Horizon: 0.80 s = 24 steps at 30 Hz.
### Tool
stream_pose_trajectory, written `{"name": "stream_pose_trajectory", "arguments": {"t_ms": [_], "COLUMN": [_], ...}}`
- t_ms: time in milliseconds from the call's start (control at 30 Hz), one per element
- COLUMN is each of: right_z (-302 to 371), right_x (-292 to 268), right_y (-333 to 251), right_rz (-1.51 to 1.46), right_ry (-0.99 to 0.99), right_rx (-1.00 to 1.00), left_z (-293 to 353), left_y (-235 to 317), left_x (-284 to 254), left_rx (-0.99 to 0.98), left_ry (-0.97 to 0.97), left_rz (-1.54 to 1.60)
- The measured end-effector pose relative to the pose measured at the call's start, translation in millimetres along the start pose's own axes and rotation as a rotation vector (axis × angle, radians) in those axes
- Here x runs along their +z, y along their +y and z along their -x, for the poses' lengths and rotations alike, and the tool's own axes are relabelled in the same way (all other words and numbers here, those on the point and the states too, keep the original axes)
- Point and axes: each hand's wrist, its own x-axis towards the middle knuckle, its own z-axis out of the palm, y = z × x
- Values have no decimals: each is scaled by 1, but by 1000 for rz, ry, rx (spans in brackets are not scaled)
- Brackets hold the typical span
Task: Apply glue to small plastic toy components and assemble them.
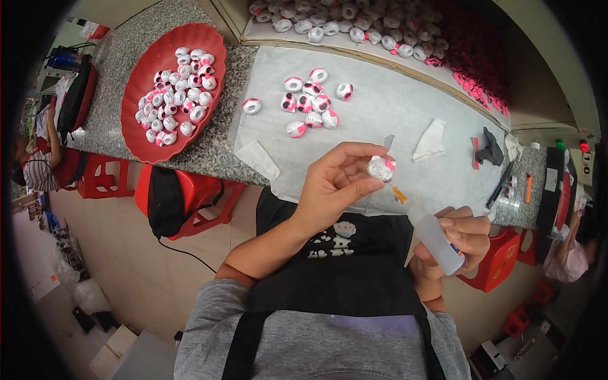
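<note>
Between the thumb and fingers of my left hand (339, 183) is a small white figure head (381, 168) with a pink bow. My right hand (457, 239) wraps round a translucent squeeze bottle (437, 244). The bottle leans toward the head, and its orange needle tip (398, 194) points up at the head's lower side; whether they touch I cannot tell. Beyond my hands, several similar white and pink heads (313, 103) lie loosely grouped on a pale sheet (266, 79) covering the worktop.
A red scalloped bowl (134, 120) full of heads stands at the left. More heads (354, 25) and pink pieces (478, 88) crowd the shelf behind. A white cloth (430, 140), folded paper (258, 159), dark pen (499, 185) and orange stick (528, 187) lie around. Red stools (190, 202) stand below.
</note>
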Motion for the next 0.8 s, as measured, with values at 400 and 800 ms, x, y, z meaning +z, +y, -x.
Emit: {"name": "stream_pose_trajectory", "arguments": {"t_ms": [400,800], "right_z": [-2,-2], "right_x": [-5,-3], "right_y": [-2,-3], "right_rz": [-4,4], "right_ry": [-116,-120], "right_rx": [33,35], "left_z": [0,-1], "left_y": [2,-3], "left_x": [1,1], "left_rx": [-16,98], "left_ry": [-25,-57], "left_rz": [-9,-103]}}
